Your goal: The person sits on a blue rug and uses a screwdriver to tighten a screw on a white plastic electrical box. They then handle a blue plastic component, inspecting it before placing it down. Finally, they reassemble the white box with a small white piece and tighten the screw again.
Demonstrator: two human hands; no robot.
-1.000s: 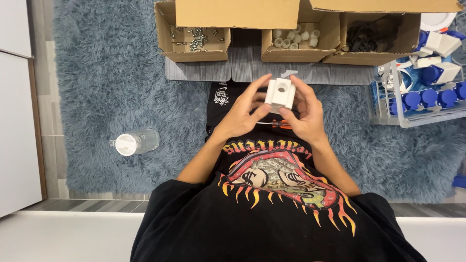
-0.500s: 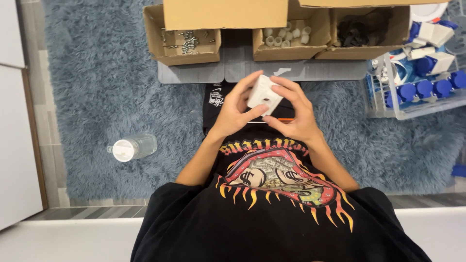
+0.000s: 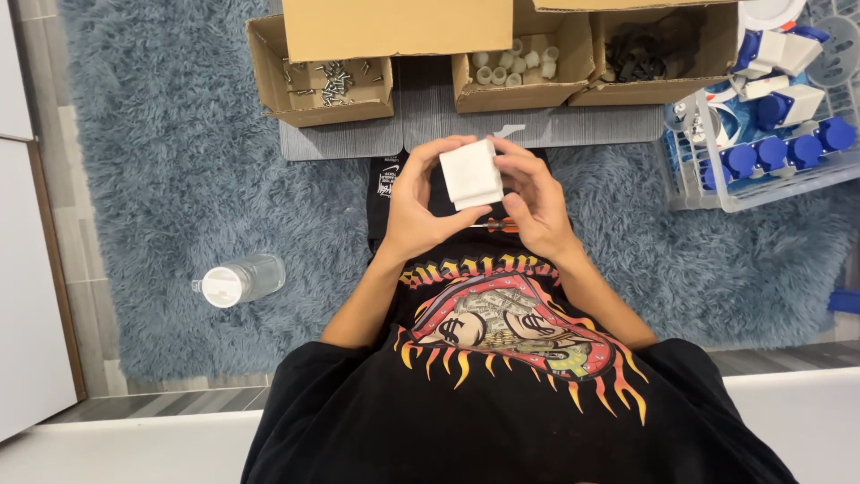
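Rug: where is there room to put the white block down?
Bare rug lies left of the hands, between the screw box and the bottle. Another bare patch lies right of the right hand, below the basket. It is crowded along the top, where the boxes and basket stand.

Screw box: an open brown cardboard box [image 3: 321,90] is seen beyond the left hand [image 3: 421,208], up and to its left, holding small metal screws.
Closed flap: a plain tan cardboard panel [image 3: 397,29] is laid just beyond that box, above the hands.
Cylinder box: a brown cardboard box [image 3: 522,76] is placed straight beyond the right hand [image 3: 530,204], with pale short cylinders inside.
Dark-parts box: a brown cardboard box [image 3: 663,54] is set beyond and right of the right hand, filled with black pieces.
Label: a small white printed patch [image 3: 384,184] is shown on black fabric just left of the left hand.
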